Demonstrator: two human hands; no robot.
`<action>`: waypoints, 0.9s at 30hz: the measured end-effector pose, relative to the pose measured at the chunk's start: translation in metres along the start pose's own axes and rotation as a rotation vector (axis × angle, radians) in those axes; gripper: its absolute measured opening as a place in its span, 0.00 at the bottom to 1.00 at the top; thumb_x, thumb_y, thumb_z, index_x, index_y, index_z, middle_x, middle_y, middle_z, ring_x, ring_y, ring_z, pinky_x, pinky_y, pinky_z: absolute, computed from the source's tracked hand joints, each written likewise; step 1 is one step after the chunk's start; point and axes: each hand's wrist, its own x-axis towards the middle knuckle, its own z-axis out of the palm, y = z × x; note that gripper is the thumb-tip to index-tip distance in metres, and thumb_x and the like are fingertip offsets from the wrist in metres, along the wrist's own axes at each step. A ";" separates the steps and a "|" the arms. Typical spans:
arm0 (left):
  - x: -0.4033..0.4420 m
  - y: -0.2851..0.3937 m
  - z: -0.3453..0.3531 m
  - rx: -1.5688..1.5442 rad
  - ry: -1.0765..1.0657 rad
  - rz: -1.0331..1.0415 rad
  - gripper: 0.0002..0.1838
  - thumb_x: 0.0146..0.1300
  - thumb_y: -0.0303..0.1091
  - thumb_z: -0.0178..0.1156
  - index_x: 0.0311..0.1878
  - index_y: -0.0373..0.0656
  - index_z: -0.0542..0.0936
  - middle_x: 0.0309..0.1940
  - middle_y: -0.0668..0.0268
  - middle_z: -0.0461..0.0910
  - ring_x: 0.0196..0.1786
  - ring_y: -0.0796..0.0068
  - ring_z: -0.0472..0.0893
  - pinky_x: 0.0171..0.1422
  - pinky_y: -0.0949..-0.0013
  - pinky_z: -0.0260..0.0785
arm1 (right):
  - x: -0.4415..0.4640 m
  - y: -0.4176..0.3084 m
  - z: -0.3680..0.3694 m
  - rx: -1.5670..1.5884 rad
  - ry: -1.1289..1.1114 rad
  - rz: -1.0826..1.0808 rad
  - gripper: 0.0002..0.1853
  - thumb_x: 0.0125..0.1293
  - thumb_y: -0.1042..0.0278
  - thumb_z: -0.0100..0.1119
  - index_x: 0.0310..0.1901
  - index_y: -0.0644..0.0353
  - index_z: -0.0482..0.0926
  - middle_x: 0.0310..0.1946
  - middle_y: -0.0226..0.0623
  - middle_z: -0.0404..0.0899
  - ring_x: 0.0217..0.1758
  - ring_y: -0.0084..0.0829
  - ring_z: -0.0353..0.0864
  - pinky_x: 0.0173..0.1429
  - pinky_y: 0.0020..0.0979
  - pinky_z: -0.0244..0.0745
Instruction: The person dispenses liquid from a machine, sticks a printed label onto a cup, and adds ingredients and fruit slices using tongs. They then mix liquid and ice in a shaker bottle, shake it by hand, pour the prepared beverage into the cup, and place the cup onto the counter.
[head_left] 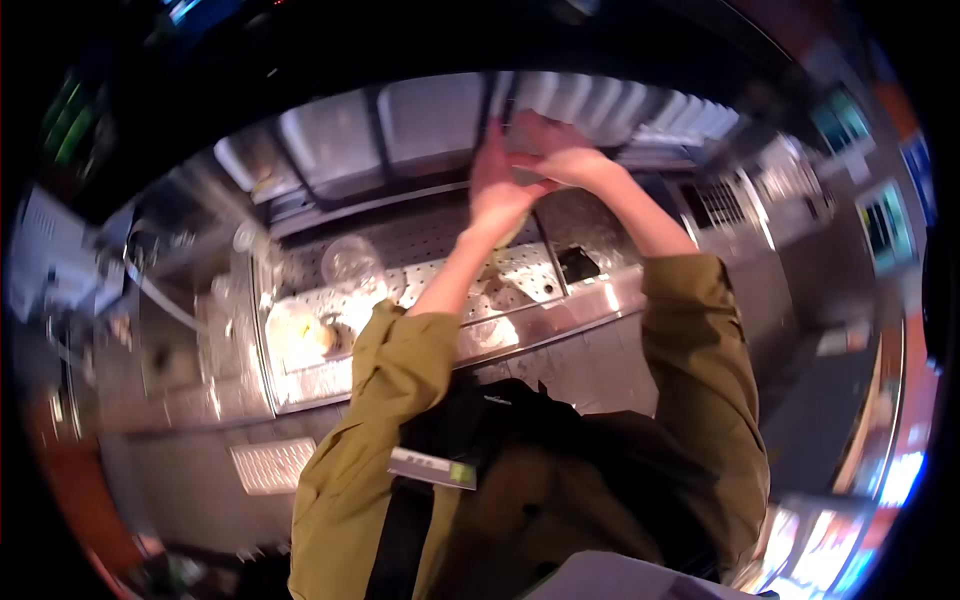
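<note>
My left hand [499, 192] and my right hand [562, 152] are raised close together over the far edge of the steel counter. Their fingers curve toward each other around a small space, and motion blur hides what is between them. Partly covered by my left wrist, something pale yellow-green [515, 235] shows below. To the left on the perforated drain tray [425, 275] is a clear plastic cup [352, 262]. Nearer the front left corner sits a pale container with something yellow [308, 337] in it.
A row of light bins [430, 115] lines the back of the counter. Right of the tray lies a small black object [578, 264], with a dark grate [713, 203] farther right. A hose or pipe [160, 297] curves at the left. The counter's metal front edge [500, 345] runs before me.
</note>
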 end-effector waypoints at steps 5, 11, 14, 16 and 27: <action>-0.006 -0.009 0.004 0.097 0.149 -0.001 0.54 0.31 0.38 0.72 0.64 0.35 0.55 0.51 0.47 0.69 0.56 0.50 0.67 0.60 0.57 0.60 | 0.018 0.020 -0.009 0.122 -0.098 -0.091 0.32 0.60 0.50 0.53 0.60 0.61 0.59 0.52 0.53 0.70 0.56 0.51 0.69 0.55 0.39 0.67; -0.014 -0.013 0.012 0.199 0.254 0.031 0.57 0.34 0.46 0.72 0.67 0.39 0.50 0.59 0.49 0.62 0.64 0.51 0.59 0.72 0.55 0.41 | 0.018 0.035 -0.019 0.201 -0.251 -0.392 0.37 0.61 0.47 0.54 0.65 0.60 0.53 0.58 0.48 0.67 0.59 0.43 0.69 0.61 0.34 0.62; -0.038 -0.038 0.044 -0.300 0.730 -0.282 0.51 0.45 0.56 0.64 0.67 0.41 0.51 0.64 0.52 0.57 0.67 0.54 0.55 0.72 0.52 0.38 | 0.071 0.063 0.004 0.602 -0.565 -0.357 0.44 0.57 0.39 0.55 0.67 0.57 0.50 0.64 0.43 0.59 0.65 0.37 0.62 0.65 0.35 0.58; -0.067 -0.067 0.059 -1.170 0.699 -0.551 0.43 0.56 0.62 0.49 0.66 0.40 0.54 0.64 0.55 0.56 0.65 0.54 0.58 0.68 0.52 0.47 | 0.070 0.061 0.001 0.762 -0.842 -0.048 0.45 0.55 0.36 0.55 0.67 0.55 0.50 0.65 0.43 0.57 0.66 0.38 0.58 0.65 0.40 0.57; -0.146 -0.027 0.066 -1.866 0.610 -0.517 0.30 0.62 0.60 0.40 0.56 0.46 0.68 0.51 0.58 0.73 0.54 0.58 0.72 0.58 0.50 0.65 | -0.121 0.060 -0.015 0.843 -0.670 -0.600 0.48 0.42 0.51 0.71 0.65 0.55 0.57 0.68 0.51 0.41 0.69 0.47 0.49 0.69 0.43 0.47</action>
